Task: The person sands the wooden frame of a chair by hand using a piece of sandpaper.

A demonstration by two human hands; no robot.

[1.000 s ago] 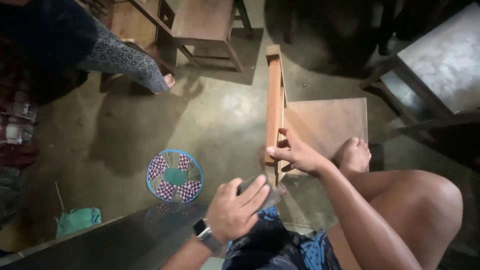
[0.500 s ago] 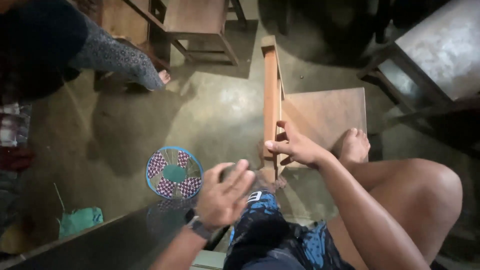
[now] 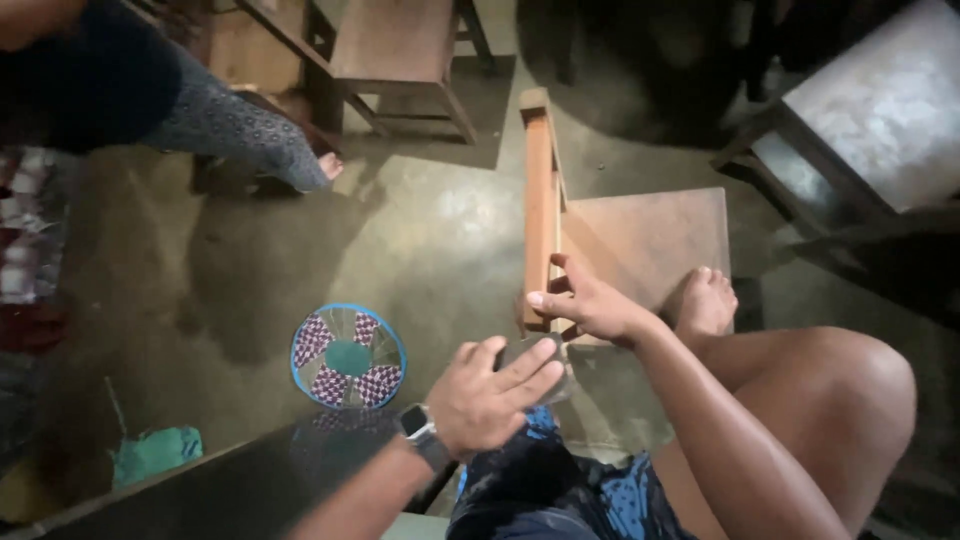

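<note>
1. Head view: right hand (image 3: 590,305) pinched onto near end of upright wooden plank (image 3: 538,210), long axis running straight away across floor (image 3: 430,230).
2. Left hand (image 3: 490,395) fingers spread flat over small dark piece (image 3: 525,352), just below plank's near end, nearer than woven fan (image 3: 348,357).

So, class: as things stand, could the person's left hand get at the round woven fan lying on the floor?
Probably yes. The left hand hovers just right of the fan, and only bare floor shows between them. The right hand grips the wooden plank, well out of the way.
</note>
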